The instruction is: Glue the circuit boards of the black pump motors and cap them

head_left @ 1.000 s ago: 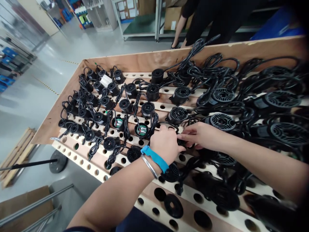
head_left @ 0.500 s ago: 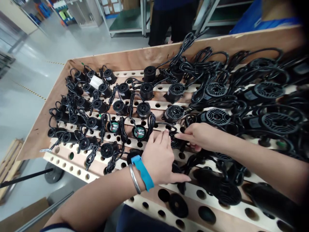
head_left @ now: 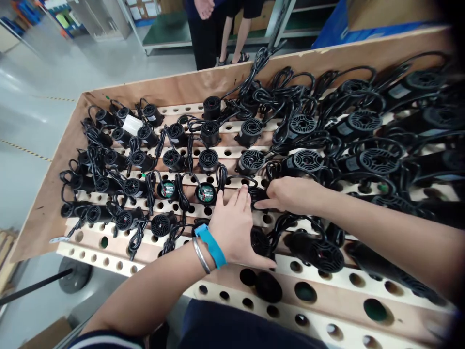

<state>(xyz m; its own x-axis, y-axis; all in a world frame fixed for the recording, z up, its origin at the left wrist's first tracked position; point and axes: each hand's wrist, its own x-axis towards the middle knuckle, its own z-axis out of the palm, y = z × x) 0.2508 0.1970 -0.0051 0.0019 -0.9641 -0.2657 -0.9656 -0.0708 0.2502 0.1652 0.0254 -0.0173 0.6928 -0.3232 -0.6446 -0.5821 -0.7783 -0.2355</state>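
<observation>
A large plywood crate (head_left: 163, 89) holds many black round pump-like units with coiled black cords, seated in wooden racks (head_left: 327, 310) drilled with holes. My left hand (head_left: 236, 225), with a blue band and a metal bangle at the wrist, lies flat with fingers stretched over one black unit (head_left: 260, 241) near the front. My right hand (head_left: 290, 194) reaches in from the right and pinches a small black part or cord end (head_left: 256, 194) just beyond the left fingertips. Two units (head_left: 206, 193) to the left show green and red inner parts.
A white-wrapped unit (head_left: 132, 124) lies at the crate's far left. Beyond the far wall stands a person (head_left: 218, 29) in dark clothes, by shelving and a blue bin (head_left: 345, 26). Grey floor with yellow tape lies to the left. A black pole and disc base (head_left: 74, 274) stand below the crate.
My left hand opened from a closed grip to flat fingers and slid slightly nearer. My right hand stayed pinching the same spot. The view shifted so the crate appears further left.
</observation>
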